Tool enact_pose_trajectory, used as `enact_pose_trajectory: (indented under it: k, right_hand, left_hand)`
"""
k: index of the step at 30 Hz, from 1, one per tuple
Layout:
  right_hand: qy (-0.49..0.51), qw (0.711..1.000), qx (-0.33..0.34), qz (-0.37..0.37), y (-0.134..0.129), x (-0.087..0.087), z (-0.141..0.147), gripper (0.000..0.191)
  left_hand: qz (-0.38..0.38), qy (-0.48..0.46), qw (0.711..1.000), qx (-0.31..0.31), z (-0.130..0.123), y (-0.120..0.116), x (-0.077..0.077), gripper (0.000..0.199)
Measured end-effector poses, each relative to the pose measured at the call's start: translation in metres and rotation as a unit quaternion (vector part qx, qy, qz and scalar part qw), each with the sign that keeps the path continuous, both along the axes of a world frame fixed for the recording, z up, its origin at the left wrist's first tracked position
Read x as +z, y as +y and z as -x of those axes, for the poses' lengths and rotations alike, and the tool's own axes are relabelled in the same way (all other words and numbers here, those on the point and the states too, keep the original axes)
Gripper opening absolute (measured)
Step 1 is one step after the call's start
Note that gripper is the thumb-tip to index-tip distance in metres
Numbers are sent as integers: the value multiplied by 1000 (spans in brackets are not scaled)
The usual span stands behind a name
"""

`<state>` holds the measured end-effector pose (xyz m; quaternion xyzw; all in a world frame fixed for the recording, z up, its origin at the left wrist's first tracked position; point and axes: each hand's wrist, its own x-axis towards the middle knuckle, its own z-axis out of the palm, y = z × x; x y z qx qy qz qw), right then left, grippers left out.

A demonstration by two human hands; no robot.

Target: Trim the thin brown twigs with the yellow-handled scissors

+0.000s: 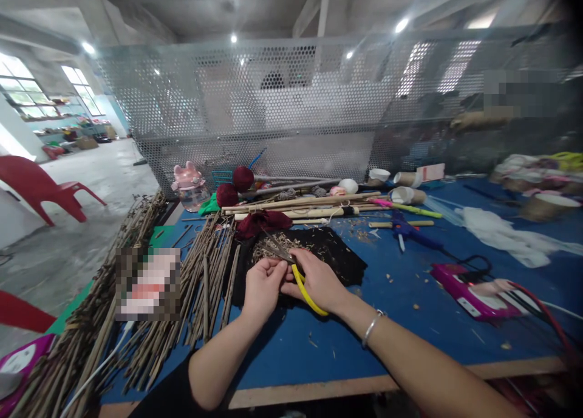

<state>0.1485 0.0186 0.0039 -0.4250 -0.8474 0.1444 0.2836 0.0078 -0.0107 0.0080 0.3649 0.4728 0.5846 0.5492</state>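
My right hand (319, 282) is closed around scissors with yellow handles (306, 293), their metal blades pointing up and left over a black cloth (341, 259). Small brown clippings (314, 243) lie scattered on that cloth. Close beside the blades, my left hand (264, 286) has its thumb and fingers pinched together; what they hold is too small to make out. The fingertips of both hands nearly meet. A dark red cloth (264, 223) lies just beyond them.
Cut sticks (204, 284) and a long twig bundle (104, 272) lie at the left. Behind are a pink-lidded jar (190, 187), dark red balls (243, 178) and bamboo rods (305, 212). A blue glue gun (416, 236) and a magenta power strip (473, 299) sit at the right.
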Motion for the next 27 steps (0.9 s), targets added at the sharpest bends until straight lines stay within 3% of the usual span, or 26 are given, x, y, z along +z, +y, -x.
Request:
enact_pose_trajectory:
  k: [7, 15, 27]
  right_hand:
    - [-6, 1000, 14, -3, 0, 3, 0, 64]
    - [46, 998, 12, 45, -1, 5, 1, 45]
    - [21, 996, -5, 86, 2, 6, -3, 37]
  left_hand:
    - [7, 11, 1000, 11, 0, 0, 1, 27]
    - [-26, 18, 999, 10, 3, 2, -3, 23]
    - [35, -45, 998, 31, 0, 1, 6, 37]
